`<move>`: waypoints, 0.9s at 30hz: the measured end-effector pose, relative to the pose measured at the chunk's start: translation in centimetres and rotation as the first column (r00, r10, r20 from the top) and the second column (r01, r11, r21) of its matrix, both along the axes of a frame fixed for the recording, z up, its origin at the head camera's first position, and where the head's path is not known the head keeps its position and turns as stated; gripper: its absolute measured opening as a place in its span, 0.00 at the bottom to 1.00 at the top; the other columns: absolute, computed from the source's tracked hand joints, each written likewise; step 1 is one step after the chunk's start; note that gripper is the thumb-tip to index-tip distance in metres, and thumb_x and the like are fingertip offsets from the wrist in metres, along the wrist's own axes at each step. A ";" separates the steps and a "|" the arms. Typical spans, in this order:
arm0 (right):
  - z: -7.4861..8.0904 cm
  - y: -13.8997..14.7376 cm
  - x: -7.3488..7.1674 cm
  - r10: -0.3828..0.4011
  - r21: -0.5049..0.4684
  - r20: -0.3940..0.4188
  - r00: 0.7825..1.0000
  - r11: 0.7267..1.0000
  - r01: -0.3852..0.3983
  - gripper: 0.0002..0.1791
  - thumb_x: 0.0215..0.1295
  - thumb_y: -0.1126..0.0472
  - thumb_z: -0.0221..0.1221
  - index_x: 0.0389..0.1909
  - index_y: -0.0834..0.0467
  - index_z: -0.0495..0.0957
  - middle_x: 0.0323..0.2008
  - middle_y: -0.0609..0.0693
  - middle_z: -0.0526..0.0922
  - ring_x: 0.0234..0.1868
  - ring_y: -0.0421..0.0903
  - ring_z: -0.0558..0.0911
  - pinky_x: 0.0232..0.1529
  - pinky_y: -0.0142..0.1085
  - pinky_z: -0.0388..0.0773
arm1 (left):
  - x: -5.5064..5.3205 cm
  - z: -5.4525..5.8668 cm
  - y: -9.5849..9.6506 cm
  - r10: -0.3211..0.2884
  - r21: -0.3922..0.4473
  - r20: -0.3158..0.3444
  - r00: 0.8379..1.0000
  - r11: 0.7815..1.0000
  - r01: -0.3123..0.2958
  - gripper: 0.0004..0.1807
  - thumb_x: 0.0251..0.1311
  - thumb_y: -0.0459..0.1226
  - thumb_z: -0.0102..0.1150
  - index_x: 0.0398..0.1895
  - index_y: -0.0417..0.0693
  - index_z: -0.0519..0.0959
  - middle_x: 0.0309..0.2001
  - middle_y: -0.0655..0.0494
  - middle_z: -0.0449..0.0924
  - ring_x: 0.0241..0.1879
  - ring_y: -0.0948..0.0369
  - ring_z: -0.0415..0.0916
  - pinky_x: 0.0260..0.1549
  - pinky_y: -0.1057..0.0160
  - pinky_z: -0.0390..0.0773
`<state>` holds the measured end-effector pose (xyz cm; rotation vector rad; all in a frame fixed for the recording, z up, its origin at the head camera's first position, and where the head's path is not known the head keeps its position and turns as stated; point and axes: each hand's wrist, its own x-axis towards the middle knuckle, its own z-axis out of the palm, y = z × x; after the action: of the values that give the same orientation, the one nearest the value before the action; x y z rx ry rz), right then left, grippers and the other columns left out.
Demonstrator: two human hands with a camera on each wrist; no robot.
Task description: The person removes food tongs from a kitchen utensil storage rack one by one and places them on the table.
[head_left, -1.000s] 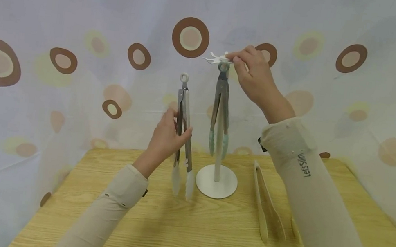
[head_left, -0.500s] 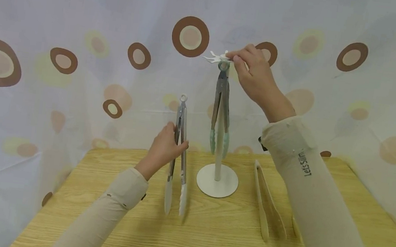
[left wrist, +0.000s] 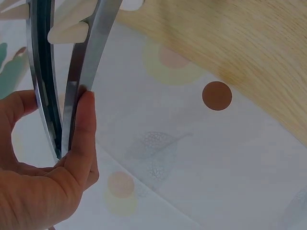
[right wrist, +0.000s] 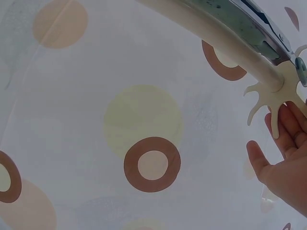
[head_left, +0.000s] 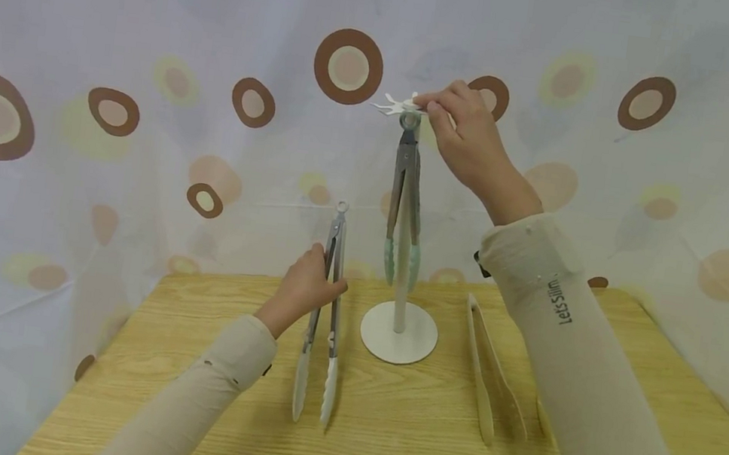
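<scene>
My left hand (head_left: 306, 285) holds metal tongs (head_left: 334, 322) with white tips, thumb on one arm and fingers on the other. They stand nearly upright left of a white stand (head_left: 397, 347), ring end up, tips low over the table. The left wrist view shows the fingers (left wrist: 86, 124) against the steel arms. My right hand (head_left: 461, 129) touches the white hook top (head_left: 391, 108) of the stand. In the right wrist view its fingers reach over the hooks (right wrist: 273, 100), with the thumb (right wrist: 256, 155) apart from them. Tongs with mint-green tips (head_left: 407, 158) hang by their ring from a hook.
Light wooden-looking tongs (head_left: 478, 370) lie spread on the table (head_left: 392, 443) right of the stand. A yellowish item (head_left: 544, 417) beside them is mostly hidden by my right sleeve. A patterned curtain (head_left: 178, 22) hangs behind the table.
My left hand has lowered the white-tipped tongs and brought their tips toward me. My right hand has stayed at the top of the stand.
</scene>
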<state>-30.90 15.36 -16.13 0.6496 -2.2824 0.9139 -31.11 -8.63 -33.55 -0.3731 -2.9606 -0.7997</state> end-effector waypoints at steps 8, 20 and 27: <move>0.1 0.0 0.1 -0.004 -0.006 0.014 1.000 1.000 0.004 0.22 0.75 0.59 0.39 0.58 0.62 0.76 0.48 0.58 0.72 0.51 0.54 0.66 0.53 0.45 0.62 | 0.0 -0.5 0.0 0.004 -0.027 0.055 0.998 1.000 -0.002 0.29 0.57 0.44 0.62 0.52 0.32 0.65 0.35 0.46 0.72 0.32 0.53 0.75 0.30 0.57 0.76; 0.0 0.0 -0.1 -0.001 -0.011 0.004 1.000 1.000 0.001 0.21 0.75 0.59 0.39 0.57 0.62 0.77 0.48 0.58 0.72 0.52 0.54 0.67 0.54 0.45 0.62 | -0.3 -1.7 0.1 0.005 -0.106 0.084 0.996 0.994 0.004 0.41 0.59 0.44 0.62 0.63 0.22 0.58 0.54 0.30 0.70 0.48 0.43 0.76 0.47 0.52 0.77; 0.0 -0.1 -0.1 -0.001 -0.014 0.004 1.000 1.000 0.001 0.21 0.75 0.59 0.40 0.57 0.62 0.77 0.47 0.58 0.72 0.51 0.54 0.67 0.53 0.45 0.61 | -0.6 -2.7 0.2 0.013 -0.135 0.120 0.993 0.991 0.003 0.48 0.60 0.44 0.61 0.67 0.16 0.47 0.34 0.37 0.78 0.26 0.54 0.77 0.29 0.60 0.78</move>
<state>-30.96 15.30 -16.16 0.6406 -2.2773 0.9309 -31.68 -8.41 -36.21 -0.3350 -3.1371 -0.6449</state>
